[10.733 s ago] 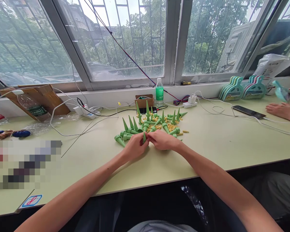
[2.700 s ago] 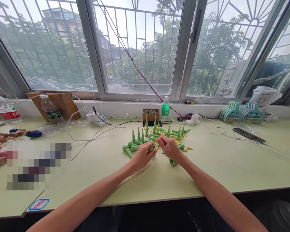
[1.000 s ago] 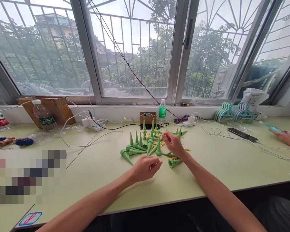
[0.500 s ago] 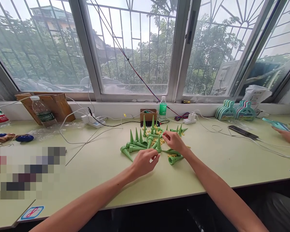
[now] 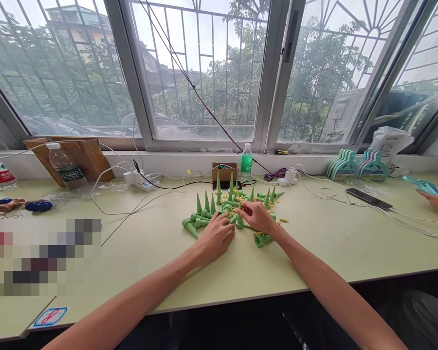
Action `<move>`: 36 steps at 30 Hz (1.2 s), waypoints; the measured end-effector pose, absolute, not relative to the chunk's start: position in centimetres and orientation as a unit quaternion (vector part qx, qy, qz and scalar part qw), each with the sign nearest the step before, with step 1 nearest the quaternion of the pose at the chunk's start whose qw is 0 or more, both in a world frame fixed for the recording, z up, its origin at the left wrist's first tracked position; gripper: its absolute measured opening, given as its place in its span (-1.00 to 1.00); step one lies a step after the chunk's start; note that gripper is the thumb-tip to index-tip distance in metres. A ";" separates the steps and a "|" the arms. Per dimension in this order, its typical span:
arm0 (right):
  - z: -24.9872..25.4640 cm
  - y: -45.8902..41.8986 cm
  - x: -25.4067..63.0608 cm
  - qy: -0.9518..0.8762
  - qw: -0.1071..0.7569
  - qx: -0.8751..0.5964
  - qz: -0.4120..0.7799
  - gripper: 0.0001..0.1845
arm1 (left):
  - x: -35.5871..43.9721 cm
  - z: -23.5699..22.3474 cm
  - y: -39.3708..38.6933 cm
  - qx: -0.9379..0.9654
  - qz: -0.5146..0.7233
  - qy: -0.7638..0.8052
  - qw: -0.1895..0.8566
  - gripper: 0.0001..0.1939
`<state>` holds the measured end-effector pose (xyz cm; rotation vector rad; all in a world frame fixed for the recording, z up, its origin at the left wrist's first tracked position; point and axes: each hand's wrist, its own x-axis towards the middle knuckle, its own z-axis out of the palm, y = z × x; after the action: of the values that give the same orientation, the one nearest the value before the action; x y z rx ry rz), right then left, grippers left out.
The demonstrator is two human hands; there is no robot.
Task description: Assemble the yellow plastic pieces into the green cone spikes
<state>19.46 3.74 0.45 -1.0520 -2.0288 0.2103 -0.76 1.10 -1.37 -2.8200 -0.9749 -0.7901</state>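
My left hand [image 5: 215, 237] lies palm down with its fingers stretched out and apart, the fingertips at the near edge of a heap of green cone-shaped plastic spikes. My right hand [image 5: 257, 216] has thumb and fingers pinched together beside an upright green spike [image 5: 240, 222]; whatever they hold is hidden. Several more spikes stand point up, such as a spike [image 5: 199, 204] at the left, while others lie on their sides with ribbed caps. A spike [image 5: 262, 240] with its open end showing lies below my right wrist. Small yellow pegs [image 5: 283, 220] are scattered among and beside the spikes.
Behind the heap are a small cardboard box [image 5: 224, 172] and a green-labelled bottle [image 5: 246, 159]. White cables and a power strip [image 5: 144, 182] run along the back. A phone [image 5: 368, 199] lies at right, near another person's hand [image 5: 436, 203] holding a turquoise item.
My left hand has moved forward to the heap and its fingers have stretched out. My right hand was over the yellow pegs and has come down and left to the upright spike.
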 end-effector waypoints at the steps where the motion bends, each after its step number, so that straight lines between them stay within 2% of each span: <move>1: 0.5 3.8 19.5 -0.802 0.420 -0.418 0.076 -0.64 | -0.8 -1.3 1.1 -0.914 -0.254 -0.316 0.025 -0.78; 6: 0.7 4.2 20.4 -0.770 0.459 -0.442 0.036 -0.63 | -0.5 -0.9 0.6 -0.911 -0.269 -0.313 0.013 -0.74; 14: 0.1 4.7 20.8 -0.772 0.434 -0.463 0.032 -0.70 | 0.0 -0.4 -0.4 -0.923 -0.240 -0.301 -0.027 -0.73; 24: -0.2 5.0 21.0 -0.744 0.447 -0.497 0.018 -0.80 | 0.2 -0.5 -0.7 -0.929 -0.237 -0.274 -0.080 -0.73; 28: -0.3 5.2 21.0 -0.734 0.444 -0.515 0.010 -0.81 | 0.2 -0.6 -0.6 -0.910 -0.240 -0.329 -0.075 -0.75; 31: -0.3 5.1 20.9 -0.724 0.439 -0.532 0.011 -0.82 | 0.0 -0.5 -0.5 -0.905 -0.217 -0.362 -0.058 -0.68; 36: -0.1 4.9 20.9 -0.707 0.435 -0.558 0.003 -0.81 | -0.2 -0.2 -0.5 -0.918 -0.171 -0.356 -0.038 -0.66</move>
<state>20.88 4.93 -0.13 -1.3889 -1.7595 0.0086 -0.25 -0.45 -0.24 -2.9549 -1.1468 -0.5499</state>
